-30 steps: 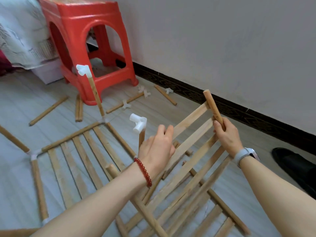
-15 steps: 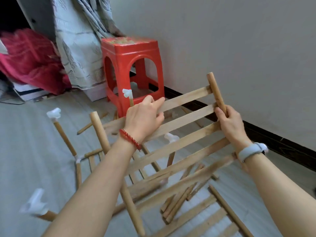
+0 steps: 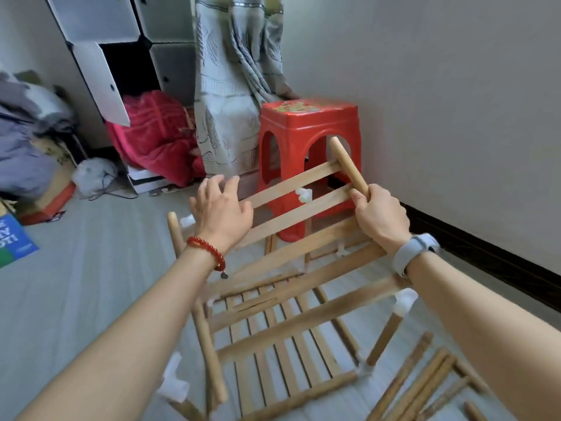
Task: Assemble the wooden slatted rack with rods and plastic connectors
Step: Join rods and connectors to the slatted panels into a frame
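Note:
I hold a loose slatted wooden panel (image 3: 306, 253) tilted up in front of me. My right hand (image 3: 378, 215) grips the round rod (image 3: 349, 165) along its right edge. My left hand (image 3: 220, 211), fingers spread, rests over the panel's left end, near its left rod (image 3: 197, 311). Beneath it on the floor lies a second slatted shelf (image 3: 282, 360), with upright rods and white plastic connectors (image 3: 405, 302) at its corners. Another white connector (image 3: 304, 196) shows between the slats.
A red plastic stool (image 3: 306, 141) stands against the wall just behind the panel. Loose wooden rods (image 3: 419, 381) lie on the floor at the lower right. A grey curtain (image 3: 239, 86), a red blanket (image 3: 151, 135), a cabinet and piled clothes fill the back left.
The panel has been lifted higher and swung towards the stool as my view rose. My left hand has loosened from the slats and now spreads open over them. My right hand keeps its grip.

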Motion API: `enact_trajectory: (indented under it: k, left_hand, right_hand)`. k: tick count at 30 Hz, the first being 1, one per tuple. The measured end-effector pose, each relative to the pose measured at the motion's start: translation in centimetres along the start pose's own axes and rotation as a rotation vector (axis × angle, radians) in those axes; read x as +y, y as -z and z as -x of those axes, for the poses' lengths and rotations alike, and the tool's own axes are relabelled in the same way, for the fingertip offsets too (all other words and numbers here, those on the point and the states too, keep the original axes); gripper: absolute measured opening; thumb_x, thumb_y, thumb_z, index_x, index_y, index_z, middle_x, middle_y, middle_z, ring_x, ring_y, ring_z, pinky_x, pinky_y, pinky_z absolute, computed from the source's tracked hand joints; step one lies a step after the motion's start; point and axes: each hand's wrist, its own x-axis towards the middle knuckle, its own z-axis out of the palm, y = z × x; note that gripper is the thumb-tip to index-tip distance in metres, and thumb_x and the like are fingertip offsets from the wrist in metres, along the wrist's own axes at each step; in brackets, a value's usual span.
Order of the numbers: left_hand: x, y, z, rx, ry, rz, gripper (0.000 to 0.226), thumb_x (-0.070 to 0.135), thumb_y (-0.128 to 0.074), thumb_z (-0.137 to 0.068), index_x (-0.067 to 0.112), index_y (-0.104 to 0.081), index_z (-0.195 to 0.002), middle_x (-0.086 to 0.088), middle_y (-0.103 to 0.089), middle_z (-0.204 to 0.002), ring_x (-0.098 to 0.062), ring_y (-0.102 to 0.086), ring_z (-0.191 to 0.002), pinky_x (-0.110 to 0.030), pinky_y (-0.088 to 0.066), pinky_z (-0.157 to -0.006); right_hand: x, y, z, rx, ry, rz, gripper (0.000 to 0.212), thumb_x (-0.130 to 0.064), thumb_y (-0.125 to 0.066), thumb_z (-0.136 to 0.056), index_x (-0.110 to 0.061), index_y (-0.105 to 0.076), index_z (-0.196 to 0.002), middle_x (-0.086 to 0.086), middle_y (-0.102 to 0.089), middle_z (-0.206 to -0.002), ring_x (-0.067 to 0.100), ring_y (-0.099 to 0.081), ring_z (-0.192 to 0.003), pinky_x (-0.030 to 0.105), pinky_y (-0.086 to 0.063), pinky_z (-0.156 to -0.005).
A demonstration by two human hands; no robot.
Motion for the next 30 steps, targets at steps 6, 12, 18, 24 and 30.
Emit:
enact_trajectory:
  k: [6,12,18,24,30]
  left_hand:
    - [-7.7,1.7,-0.2,-0.15,0.414,0.286,0.074,0.039,-0.054,-0.091,0.01,-0.015,-0.148,-0.015,-0.017,-0.151,-0.034,-0.02,-0.139,-0.045,-0.024,-0.11]
    - [-12.4,-1.5,1.7,-0.361,0.755,0.992,0.043,0.042,-0.044,-0.097,0.008,-0.051,-0.121,-0.009,-0.07,-0.081,-0.032,-0.064,-0.091,-0.049,-0.05,-0.088]
    - [-14.6,-3.9,4.2,-0.238,0.75,0.93,0.037,0.041,-0.038,-0.099,0.01,-0.051,-0.113,-0.008,-0.069,-0.069,-0.032,-0.063,-0.097,-0.055,-0.043,-0.098]
    - [-14.7,-5.1,4.5,-0.152,0.774,0.928,0.035,0.041,-0.035,-0.1,0.012,-0.047,-0.116,-0.009,-0.068,-0.075,-0.02,-0.06,-0.09,-0.04,-0.038,-0.097]
    - [-15.2,-4.9,3.3,-0.218,0.821,1.012,0.036,0.045,-0.04,-0.098,0.013,-0.049,-0.113,-0.005,-0.071,-0.068,-0.032,-0.064,-0.098,-0.054,-0.044,-0.098]
  right_hand:
    - [-3.1,-1.2,-4.4,0.011,-0.078,0.025,0.037,-0.042,-0.038,-0.098,-0.011,-0.054,-0.111,0.011,-0.057,-0.099,0.036,-0.055,-0.098,0.035,-0.037,-0.076]
    - [-2.5,-5.1,-5.1,-0.133,-0.268,-0.106,0.045,-0.043,-0.044,-0.095,-0.004,-0.055,-0.116,0.013,-0.061,-0.092,0.031,-0.06,-0.074,0.036,-0.05,-0.066]
    - [-1.3,-7.8,-3.6,-0.283,-0.246,0.072,0.034,-0.027,-0.042,-0.095,-0.002,-0.054,-0.114,0.012,-0.059,-0.091,0.027,-0.056,-0.074,0.031,-0.044,-0.063]
    - [-4.5,-9.4,3.3,-0.271,0.658,0.27,0.06,-0.05,-0.03,-0.089,-0.024,-0.036,-0.142,0.004,-0.051,-0.132,0.023,-0.044,-0.124,0.049,-0.033,-0.106]
    - [-5.7,-13.0,8.1,-0.413,1.107,0.601,0.078,-0.048,-0.068,-0.076,-0.023,-0.036,-0.142,0.007,-0.049,-0.129,0.027,-0.048,-0.116,0.046,-0.045,-0.094]
